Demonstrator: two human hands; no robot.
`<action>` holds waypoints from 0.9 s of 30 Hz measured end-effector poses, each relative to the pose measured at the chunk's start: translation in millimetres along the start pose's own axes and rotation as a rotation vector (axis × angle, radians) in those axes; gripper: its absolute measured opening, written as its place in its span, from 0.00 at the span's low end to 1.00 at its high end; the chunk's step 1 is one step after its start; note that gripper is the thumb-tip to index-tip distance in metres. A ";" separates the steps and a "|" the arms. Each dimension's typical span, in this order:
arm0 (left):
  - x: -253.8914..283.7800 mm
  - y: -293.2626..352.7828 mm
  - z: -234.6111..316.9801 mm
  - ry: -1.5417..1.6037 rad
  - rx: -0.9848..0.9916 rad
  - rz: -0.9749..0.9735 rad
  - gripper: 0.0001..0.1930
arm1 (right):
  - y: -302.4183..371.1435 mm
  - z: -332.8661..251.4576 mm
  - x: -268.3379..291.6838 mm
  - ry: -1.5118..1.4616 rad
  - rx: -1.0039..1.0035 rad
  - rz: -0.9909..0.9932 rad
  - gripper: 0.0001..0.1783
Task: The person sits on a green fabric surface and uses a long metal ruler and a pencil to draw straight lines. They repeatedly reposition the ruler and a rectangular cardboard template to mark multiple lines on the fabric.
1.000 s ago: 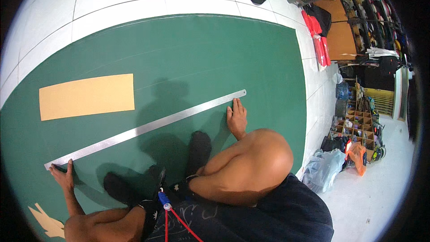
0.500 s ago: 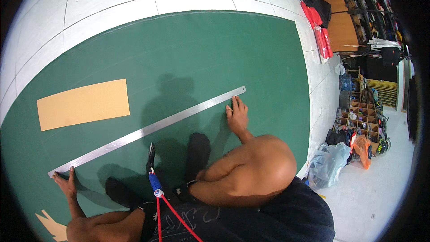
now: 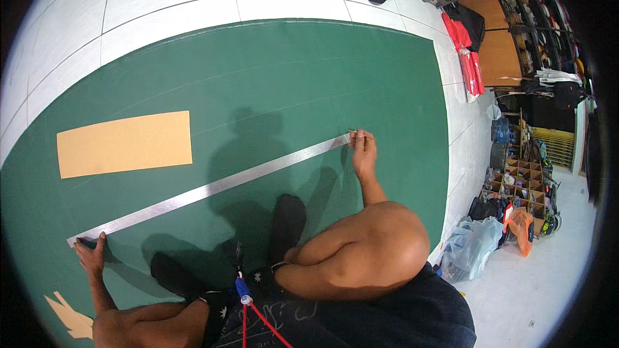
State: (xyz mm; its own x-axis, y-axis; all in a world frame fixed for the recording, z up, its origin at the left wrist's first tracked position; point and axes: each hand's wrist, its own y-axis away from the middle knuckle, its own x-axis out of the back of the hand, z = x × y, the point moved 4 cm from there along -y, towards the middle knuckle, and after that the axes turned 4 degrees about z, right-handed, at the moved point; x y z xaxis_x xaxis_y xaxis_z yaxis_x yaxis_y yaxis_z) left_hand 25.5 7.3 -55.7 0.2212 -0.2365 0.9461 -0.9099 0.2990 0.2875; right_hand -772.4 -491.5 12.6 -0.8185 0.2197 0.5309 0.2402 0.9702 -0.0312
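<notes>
A long metal ruler [image 3: 216,187] lies slantwise across a green sheet [image 3: 309,84], rising toward the right. My left hand [image 3: 91,258] rests at its left end, thumb and fingers spread apart and touching the lower edge. At the right end, my right hand [image 3: 364,148] has its fingers pinched together over the ruler's tip. A small, thin, pale yellowish thing shows at those fingertips, too small to name. Beyond the ruler, at the left, a tan rectangular piece [image 3: 126,144] lies flat on the sheet.
Pointed tan pieces [image 3: 68,316] lie near my left knee. A cord with red strands and a blue wrap [image 3: 242,287] hangs before me. White floor tiles border the sheet. Rightward are red packages [image 3: 471,67], plastic bags [image 3: 474,251] and a compartmented wooden rack [image 3: 525,180].
My right hand has moved right and slightly up to the ruler's end, covering its holed tip. The ruler's slant is slightly flatter in view. The hanging cord has swung right.
</notes>
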 end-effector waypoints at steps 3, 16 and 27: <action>-0.2 1.9 4.2 0.042 -0.012 -0.020 0.68 | 0.3 17.6 6.6 0.138 0.085 -0.056 0.14; 24.7 16.3 20.7 0.020 0.007 -0.098 0.67 | 0.5 6.2 -1.5 0.170 0.029 -0.075 0.15; 32.8 26.8 24.5 0.006 0.016 -0.058 0.67 | 44.5 -63.9 -49.1 0.467 0.304 -0.410 0.10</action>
State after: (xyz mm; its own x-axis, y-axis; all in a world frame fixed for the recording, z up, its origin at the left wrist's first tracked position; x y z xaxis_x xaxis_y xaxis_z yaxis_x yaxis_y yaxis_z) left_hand -0.2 -15.1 -20.6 0.2755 -0.2473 0.9289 -0.9010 0.2704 0.3392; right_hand -688.1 -465.6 39.3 -0.4850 -0.1715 0.8575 -0.2535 0.9660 0.0498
